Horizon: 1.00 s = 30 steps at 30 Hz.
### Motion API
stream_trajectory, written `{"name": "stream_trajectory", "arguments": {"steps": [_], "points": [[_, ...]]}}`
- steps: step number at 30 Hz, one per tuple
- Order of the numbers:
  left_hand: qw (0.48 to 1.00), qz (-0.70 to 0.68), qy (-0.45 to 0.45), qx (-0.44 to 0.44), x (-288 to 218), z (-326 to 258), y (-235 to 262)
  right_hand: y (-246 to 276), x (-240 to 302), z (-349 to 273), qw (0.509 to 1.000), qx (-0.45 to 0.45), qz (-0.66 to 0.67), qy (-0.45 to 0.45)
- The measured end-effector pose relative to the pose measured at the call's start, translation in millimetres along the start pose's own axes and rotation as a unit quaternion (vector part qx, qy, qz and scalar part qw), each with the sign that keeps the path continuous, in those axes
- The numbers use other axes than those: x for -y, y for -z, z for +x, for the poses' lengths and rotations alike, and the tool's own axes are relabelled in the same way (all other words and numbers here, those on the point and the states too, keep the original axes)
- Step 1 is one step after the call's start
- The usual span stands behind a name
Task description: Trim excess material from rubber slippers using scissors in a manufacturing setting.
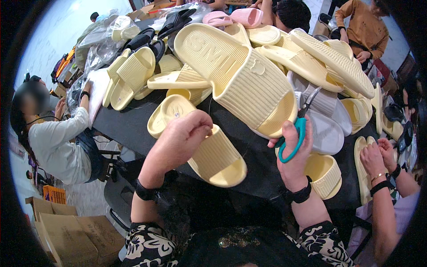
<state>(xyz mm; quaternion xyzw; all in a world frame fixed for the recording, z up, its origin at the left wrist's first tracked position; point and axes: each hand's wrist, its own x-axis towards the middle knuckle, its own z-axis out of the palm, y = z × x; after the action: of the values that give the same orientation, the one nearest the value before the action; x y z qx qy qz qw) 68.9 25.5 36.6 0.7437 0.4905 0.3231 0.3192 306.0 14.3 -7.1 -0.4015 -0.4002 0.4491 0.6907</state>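
Observation:
My right hand point(293, 155) is closed round scissors point(294, 140) with teal handle loops, blades pointing up and away. Its fingers also grip the toe end of a large pale-yellow slide sandal point(253, 84), which is tilted up over the pile with raised letters on its footbed. My left hand point(180, 138) is pinched closed over another yellow slide point(218, 155) lying on the black table point(129, 122). Whatever is between its fingertips is too small to make out. Next to my right wrist lies one more yellow slide point(324, 173).
More yellow slides point(133, 78), grey slides point(324, 129), black slides point(175, 22) and pink slides point(233, 18) are heaped across the table. A co-worker's hands point(378, 155) handle a pair at the right. Another person point(62, 133) sits at the left, near cardboard boxes point(80, 236).

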Motion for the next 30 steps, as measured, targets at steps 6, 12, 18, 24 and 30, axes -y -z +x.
{"name": "stream_trajectory", "arguments": {"steps": [6,12,18,24,30], "points": [[0.998,-0.014,0.03,0.045,1.6,2.9,-2.6,-2.7,2.4,-2.1,1.0,-0.007,-0.012,0.005],[0.995,-0.09,0.036,-0.016,6.4,0.9,4.8,-4.0,3.5,-2.2,1.0,0.009,-0.014,0.004],[0.969,-0.204,0.071,-0.119,5.6,0.8,17.0,-2.0,-3.7,0.9,0.99,0.081,-0.085,-0.075],[0.972,-0.192,0.061,-0.121,7.3,2.1,19.8,0.4,4.1,6.1,0.987,0.075,-0.142,-0.031],[0.975,-0.183,0.065,-0.112,6.5,0.8,20.6,-1.5,34.1,1.1,0.988,0.102,-0.115,0.008]]}}
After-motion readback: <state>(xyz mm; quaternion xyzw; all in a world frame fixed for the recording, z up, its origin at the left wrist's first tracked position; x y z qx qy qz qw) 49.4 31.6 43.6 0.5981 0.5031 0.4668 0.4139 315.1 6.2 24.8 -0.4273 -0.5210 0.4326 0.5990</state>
